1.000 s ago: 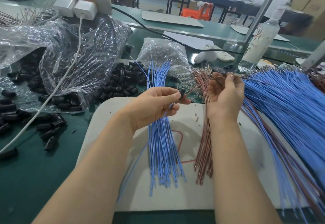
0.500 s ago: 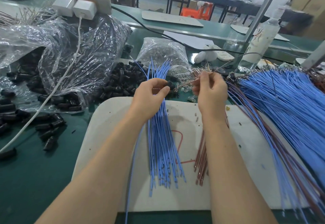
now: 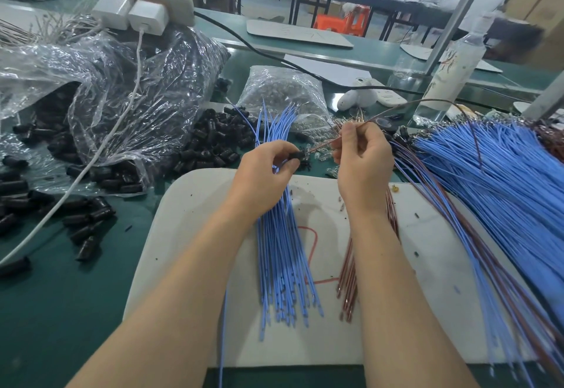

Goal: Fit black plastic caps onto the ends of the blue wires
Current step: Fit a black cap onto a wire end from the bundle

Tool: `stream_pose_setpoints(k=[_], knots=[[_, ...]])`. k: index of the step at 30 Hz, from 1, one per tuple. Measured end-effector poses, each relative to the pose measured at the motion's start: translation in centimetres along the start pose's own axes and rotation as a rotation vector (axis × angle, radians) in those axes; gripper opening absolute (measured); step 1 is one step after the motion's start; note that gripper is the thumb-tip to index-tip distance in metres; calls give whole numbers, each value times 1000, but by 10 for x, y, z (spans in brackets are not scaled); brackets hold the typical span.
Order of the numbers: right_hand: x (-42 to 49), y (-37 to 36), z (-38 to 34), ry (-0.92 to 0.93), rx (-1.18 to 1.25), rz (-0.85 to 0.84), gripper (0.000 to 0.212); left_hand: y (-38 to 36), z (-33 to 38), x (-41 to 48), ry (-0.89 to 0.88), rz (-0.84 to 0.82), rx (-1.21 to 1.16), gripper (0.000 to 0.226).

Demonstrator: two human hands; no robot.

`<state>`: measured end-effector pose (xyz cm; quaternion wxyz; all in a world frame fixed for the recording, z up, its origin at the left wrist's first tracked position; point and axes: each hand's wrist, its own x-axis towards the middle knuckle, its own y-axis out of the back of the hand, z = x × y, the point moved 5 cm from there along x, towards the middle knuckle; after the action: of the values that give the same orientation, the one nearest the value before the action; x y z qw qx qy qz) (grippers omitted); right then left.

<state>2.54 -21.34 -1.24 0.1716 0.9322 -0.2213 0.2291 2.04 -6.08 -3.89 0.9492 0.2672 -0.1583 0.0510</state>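
My left hand (image 3: 265,171) pinches a small black cap (image 3: 297,155) between thumb and fingers, along with a blue wire that trails down past my forearm. My right hand (image 3: 361,156) pinches a thin brown wire (image 3: 406,106) whose near end points into the cap, while its far part arcs up and right. A bundle of blue wires (image 3: 282,253) lies on the white board (image 3: 189,235) under my left wrist. Loose black caps (image 3: 210,143) are heaped behind the board.
A large fan of blue and brown wires (image 3: 500,192) covers the right side. Brown wires (image 3: 349,281) lie under my right forearm. Clear bags of caps (image 3: 128,95) and small parts (image 3: 283,91) sit at the back left, with a power strip (image 3: 146,0), a white cable (image 3: 100,149) and a bottle (image 3: 451,67).
Both hands stayed near the board's far edge. The brown wire's end has come to the cap in my left hand, and its far part now arcs higher to the right.
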Motion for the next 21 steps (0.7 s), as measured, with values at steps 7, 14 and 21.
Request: stream_pose_setpoints(k=[7,14,21], knots=[[-5,-8,-4,54,-83,-130,23,1,1,-1,-21,15,-1,12],[-6,-20,4,-226,265,-258,8,7,10,-3,-74,92,-53,11],[-18,-37,-8,-219,277,-372,26,7,21,-4,-117,98,-238,15]])
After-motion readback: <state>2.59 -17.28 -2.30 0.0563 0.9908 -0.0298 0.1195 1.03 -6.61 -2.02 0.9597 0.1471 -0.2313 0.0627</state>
